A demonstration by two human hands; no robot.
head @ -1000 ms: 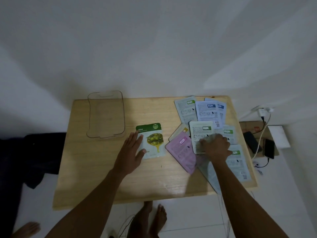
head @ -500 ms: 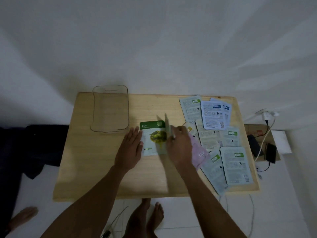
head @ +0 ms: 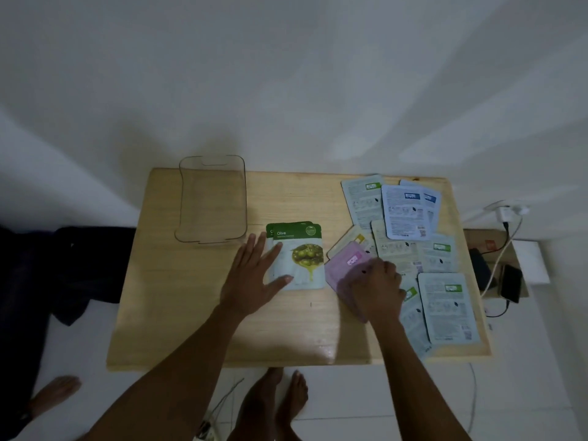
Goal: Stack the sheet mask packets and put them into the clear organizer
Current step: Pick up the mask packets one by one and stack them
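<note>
Two green "Olive" sheet mask packets [head: 300, 254] lie stacked, slightly offset, at the table's middle. My left hand [head: 254, 275] rests flat and open on the stack's left edge. My right hand [head: 377, 283] is curled over a pink packet [head: 343, 265] just right of the stack; whether it grips the packet is unclear. Several pale blue and green-labelled packets [head: 404, 214] are spread face down over the right part of the table. The clear organizer [head: 211, 198] stands empty at the back left of the table.
The wooden table [head: 197, 319] stands against a white wall. To its right, on a low box, lie a phone [head: 510, 283], a dark device and charger cables. Dark cloth lies on the floor at left. Bare feet show below the table's front edge.
My right hand carried a packet from the right pile onto the Olive packet, making a stack of two, then moved back right onto the pink packet. My left hand stayed on the stack.
</note>
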